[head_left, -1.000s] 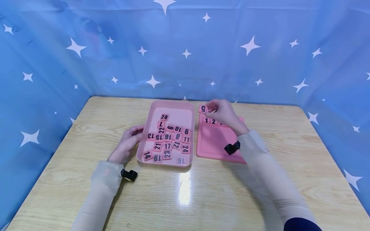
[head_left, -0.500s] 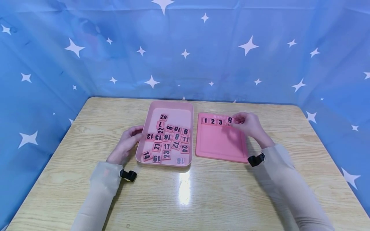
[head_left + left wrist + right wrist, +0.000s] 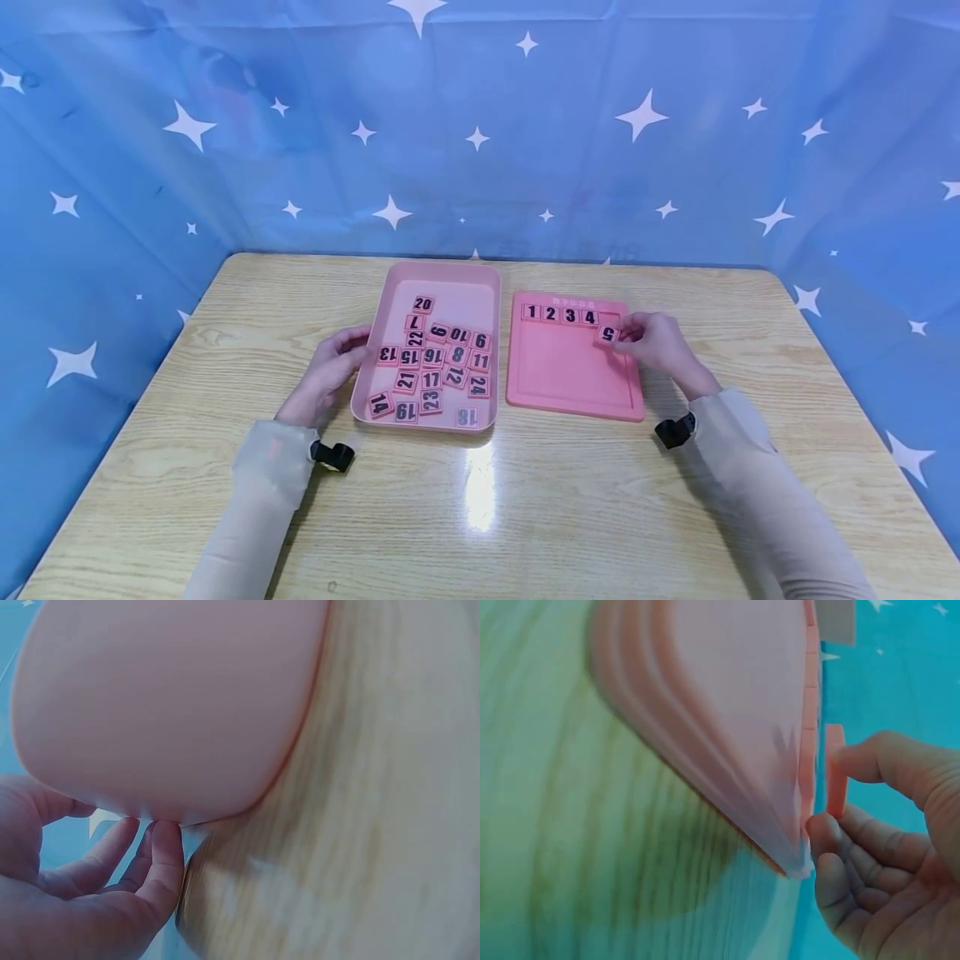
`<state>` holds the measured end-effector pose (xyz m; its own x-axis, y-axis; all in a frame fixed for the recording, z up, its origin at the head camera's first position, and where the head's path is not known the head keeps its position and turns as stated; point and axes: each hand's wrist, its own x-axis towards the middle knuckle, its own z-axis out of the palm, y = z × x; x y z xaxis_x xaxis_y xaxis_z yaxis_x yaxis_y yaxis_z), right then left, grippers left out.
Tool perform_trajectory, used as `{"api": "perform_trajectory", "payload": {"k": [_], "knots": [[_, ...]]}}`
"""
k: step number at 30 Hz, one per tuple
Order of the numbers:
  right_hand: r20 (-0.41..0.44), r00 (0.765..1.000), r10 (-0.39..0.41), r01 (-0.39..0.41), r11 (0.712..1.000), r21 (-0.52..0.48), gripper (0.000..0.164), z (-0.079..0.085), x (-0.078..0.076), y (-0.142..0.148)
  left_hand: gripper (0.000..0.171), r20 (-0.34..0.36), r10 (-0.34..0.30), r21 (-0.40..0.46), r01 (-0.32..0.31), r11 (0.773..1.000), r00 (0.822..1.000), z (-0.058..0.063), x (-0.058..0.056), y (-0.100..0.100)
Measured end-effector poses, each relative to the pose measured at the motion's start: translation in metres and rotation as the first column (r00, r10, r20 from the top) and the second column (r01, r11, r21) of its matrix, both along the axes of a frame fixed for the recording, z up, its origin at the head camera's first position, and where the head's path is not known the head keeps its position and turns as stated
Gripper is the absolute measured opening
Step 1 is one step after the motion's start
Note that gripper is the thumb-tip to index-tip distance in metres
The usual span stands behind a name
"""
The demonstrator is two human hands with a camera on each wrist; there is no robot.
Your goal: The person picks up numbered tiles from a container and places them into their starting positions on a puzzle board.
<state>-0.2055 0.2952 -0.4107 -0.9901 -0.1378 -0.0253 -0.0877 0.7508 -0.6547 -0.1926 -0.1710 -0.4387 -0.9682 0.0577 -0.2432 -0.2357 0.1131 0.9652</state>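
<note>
In the head view my left hand rests beside the pink tray, its fingertips against the outer left wall. The left wrist view shows the thumb and fingertips along the edge of the tray's pale outside. My right hand pinches a pink number tile marked 5 between thumb and fingers. That tile looks upside down and overlaps the upper right of the pink board, just below and right of tile 4. In the right wrist view the tile is seen edge-on, close over the row of tiles.
Tiles 1, 2 and 3 stand with 4 along the board's top. Several loose tiles, such as 17, lie turned various ways in the tray. The wooden table ends at a blue starry curtain.
My right hand has carried tile 5 rightward from above the board's upper left corner to the row's right end, then slightly down toward me. My left hand has stayed at the tray.
</note>
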Motion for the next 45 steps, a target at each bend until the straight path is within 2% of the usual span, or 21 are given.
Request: {"api": "perform_trajectory", "payload": {"k": [5, 12, 18, 23, 27, 33, 36, 39, 42, 45], "knots": [[-0.010, 1.000, 0.027, -0.027, 0.999, 0.036, 0.027, -0.002, 0.000, -0.005, 0.049, 0.012, 0.003, 0.006, -0.004, 1.000, 1.000, 0.000, 0.001, -0.001], [-0.029, 0.996, 0.082, -0.077, 0.986, 0.149, 0.021, 0.000, -0.001, -0.013, 0.050, 0.017, 0.001, -0.002, -0.001, 1.000, 1.000, 0.000, 0.001, -0.001], [0.055, 0.989, 0.135, -0.144, 0.967, 0.210, 0.019, 0.009, -0.006, -0.014, 0.049, 0.006, 0.001, -0.005, -0.001, 1.000, 1.000, -0.001, 0.000, 0.000], [0.083, 0.981, 0.178, -0.189, 0.969, 0.161, 0.028, 0.017, -0.010, -0.012, 0.049, -0.003, -0.001, 0.007, 0.001, 1.000, 1.000, -0.001, -0.001, 0.000], [0.096, 0.966, 0.240, -0.251, 0.960, 0.127, 0.033, 0.015, -0.011, -0.011, 0.050, -0.007, -0.004, 0.014, 0.004, 1.000, 1.000, -0.001, -0.001, 0.000], [0.069, 0.975, 0.213, -0.223, 0.952, 0.209, 0.022, 0.010, -0.009, -0.013, 0.050, 0.004, -0.011, 0.008, 0.011, 1.000, 1.000, 0.001, 0.000, 0.000], [0.065, 0.982, 0.175, -0.186, 0.945, 0.270, 0.024, 0.011, -0.007, -0.013, 0.050, 0.012, -0.011, 0.010, 0.011, 1.000, 1.000, 0.001, 0.000, -0.001], [0.081, 0.985, 0.150, -0.167, 0.943, 0.288, 0.028, 0.013, -0.006, -0.015, 0.050, 0.008, -0.014, 0.004, 0.013, 1.000, 1.000, 0.001, 0.000, -0.002], [0.073, 0.983, 0.170, -0.183, 0.943, 0.278, 0.030, 0.014, -0.005, -0.014, 0.049, -0.008, -0.015, -0.004, 0.015, 1.000, 1.000, -0.001, -0.001, -0.002], [0.044, 0.971, 0.236, -0.239, 0.935, 0.262, 0.039, 0.015, -0.006, -0.012, 0.048, -0.029, -0.022, -0.011, 0.021, 1.000, 0.999, -0.002, -0.001, -0.002]]}}
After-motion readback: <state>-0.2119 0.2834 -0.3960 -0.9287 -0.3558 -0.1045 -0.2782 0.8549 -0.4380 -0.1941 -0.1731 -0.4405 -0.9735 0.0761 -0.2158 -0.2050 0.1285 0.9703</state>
